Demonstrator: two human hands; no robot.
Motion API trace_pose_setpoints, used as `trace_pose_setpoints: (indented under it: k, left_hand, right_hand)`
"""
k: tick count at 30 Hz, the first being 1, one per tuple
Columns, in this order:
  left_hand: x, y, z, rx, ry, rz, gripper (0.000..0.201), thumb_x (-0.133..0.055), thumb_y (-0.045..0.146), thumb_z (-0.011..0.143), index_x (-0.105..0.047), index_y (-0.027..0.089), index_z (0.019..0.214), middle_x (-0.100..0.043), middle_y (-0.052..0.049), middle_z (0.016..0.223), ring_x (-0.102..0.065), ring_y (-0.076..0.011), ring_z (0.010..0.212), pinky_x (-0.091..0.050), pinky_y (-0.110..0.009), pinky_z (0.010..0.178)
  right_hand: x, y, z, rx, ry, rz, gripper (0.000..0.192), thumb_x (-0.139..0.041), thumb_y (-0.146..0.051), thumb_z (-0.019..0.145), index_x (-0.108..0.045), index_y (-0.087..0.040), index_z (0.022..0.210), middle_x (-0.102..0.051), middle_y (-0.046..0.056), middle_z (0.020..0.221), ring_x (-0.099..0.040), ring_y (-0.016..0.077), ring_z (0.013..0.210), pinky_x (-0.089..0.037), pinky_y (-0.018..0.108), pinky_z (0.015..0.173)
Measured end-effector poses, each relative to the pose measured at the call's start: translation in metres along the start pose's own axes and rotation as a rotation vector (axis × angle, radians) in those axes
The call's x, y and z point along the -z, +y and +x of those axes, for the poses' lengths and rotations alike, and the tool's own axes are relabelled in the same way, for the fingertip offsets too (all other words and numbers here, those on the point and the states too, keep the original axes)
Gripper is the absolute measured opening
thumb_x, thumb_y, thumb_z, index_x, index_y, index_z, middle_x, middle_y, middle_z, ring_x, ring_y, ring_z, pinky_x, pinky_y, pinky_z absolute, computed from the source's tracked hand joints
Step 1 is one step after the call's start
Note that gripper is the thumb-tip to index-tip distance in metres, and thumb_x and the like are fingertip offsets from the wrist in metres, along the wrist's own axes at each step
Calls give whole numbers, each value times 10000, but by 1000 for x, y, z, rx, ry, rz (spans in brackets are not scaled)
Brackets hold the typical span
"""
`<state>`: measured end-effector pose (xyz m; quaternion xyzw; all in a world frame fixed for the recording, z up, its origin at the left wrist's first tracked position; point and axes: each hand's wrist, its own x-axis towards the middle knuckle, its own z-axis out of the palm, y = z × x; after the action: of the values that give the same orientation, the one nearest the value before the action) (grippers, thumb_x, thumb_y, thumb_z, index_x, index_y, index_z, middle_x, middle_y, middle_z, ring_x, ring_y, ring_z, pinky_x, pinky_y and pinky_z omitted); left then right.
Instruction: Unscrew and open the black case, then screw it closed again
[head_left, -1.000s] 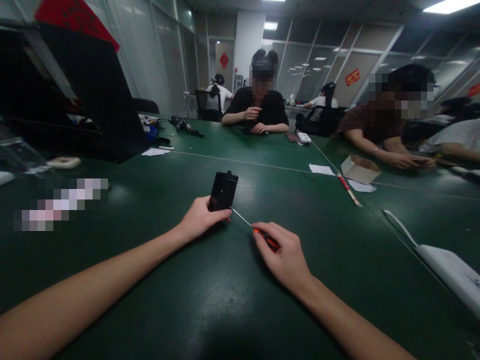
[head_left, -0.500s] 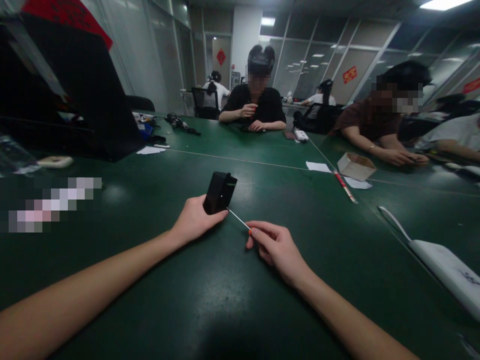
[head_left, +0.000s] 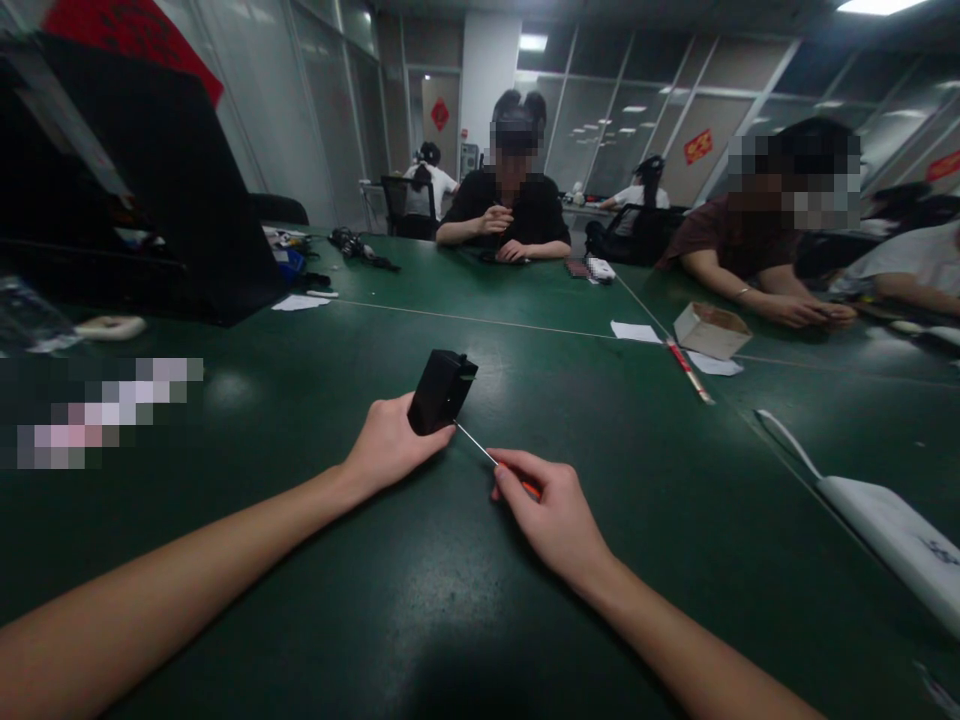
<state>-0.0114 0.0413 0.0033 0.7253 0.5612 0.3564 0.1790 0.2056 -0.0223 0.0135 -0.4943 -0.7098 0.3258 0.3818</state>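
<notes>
- The left hand (head_left: 390,440) grips a black box (head_left: 441,392) near the middle of the green worktop (head_left: 420,600), fingers wrapped round its lower end; the box stands tilted, leaning to the right.
- The right hand (head_left: 551,510) is closed on a screwdriver (head_left: 499,468) with an orange handle, the thin metal shaft pointing up-left, its tip at the box's lower edge.
- Further right lie a small cardboard box (head_left: 711,330), a red pen (head_left: 688,370) and white paper slips (head_left: 634,331).
- Other people sit at the far side, their hands on the worktop.
</notes>
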Motion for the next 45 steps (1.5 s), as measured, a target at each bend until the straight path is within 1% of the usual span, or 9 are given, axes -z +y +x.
trace_pose_setpoints:
  k: [5,11,16,20,26,30,37,41,45]
  left_hand:
    - [0,1,-1,-37,20,37,325,-687,470,759,-690,153,831,-700,-54,748,-638,-209,651,-429,-281,572]
    - [-1,1,-2,-37,26,58,308,-690,458,754,-682,154,803,-678,-42,709,-630,-203,629,-414,-278,560]
    - [0,2,-1,5,-6,28,345,-691,486,753,-701,152,840,-713,-62,772,-660,-233,691,-444,-297,603]
    - [1,3,0,57,-37,-63,391,-696,513,750,-712,148,891,-738,-80,846,-684,-258,762,-476,-315,648]
    - [2,3,1,41,-54,-85,386,-691,515,756,-708,153,888,-739,-74,828,-687,-259,752,-484,-319,650]
    - [3,2,2,36,-49,-80,386,-691,505,757,-711,151,906,-742,-82,859,-690,-263,774,-488,-326,669]
    - [2,2,1,43,-49,-94,359,-691,492,759,-702,157,887,-731,-70,823,-675,-248,736,-476,-314,638]
    - [4,4,0,59,-58,-126,369,-681,519,768,-691,159,850,-732,-66,791,-673,-244,719,-474,-311,639]
    - [5,3,1,89,-81,-206,405,-613,564,821,-648,167,747,-700,-53,674,-659,-226,653,-458,-304,613]
  right_hand:
    - [-1,2,0,71,21,-112,279,-535,-238,928,-729,-158,1112,-746,52,796,-691,191,706,-529,321,728]
    - [-3,9,-3,260,28,-287,302,-502,-201,945,-696,-133,1167,-749,114,1060,-714,223,912,-553,341,844]
    - [5,12,-4,412,-36,-723,361,-432,-191,979,-644,-114,1260,-737,134,943,-688,215,745,-545,301,640]
    - [12,10,-3,496,-17,-954,384,-409,-146,972,-644,-148,1275,-729,144,1013,-679,213,714,-495,285,559]
    - [9,3,0,250,24,-510,373,-499,-332,987,-616,-153,1293,-722,120,1067,-699,236,884,-557,343,779]
    - [5,0,0,91,17,-329,306,-457,-252,994,-671,-166,1194,-758,82,949,-717,228,808,-551,361,775]
    - [3,8,3,196,102,-261,221,-640,-190,868,-703,-201,1079,-738,69,1015,-689,226,910,-525,353,842]
    - [4,7,5,75,77,-154,204,-610,-289,903,-728,-191,1038,-750,58,883,-694,212,791,-526,338,773]
    - [5,6,10,-128,20,118,286,-588,-378,905,-738,-150,989,-665,22,665,-611,164,587,-466,271,551]
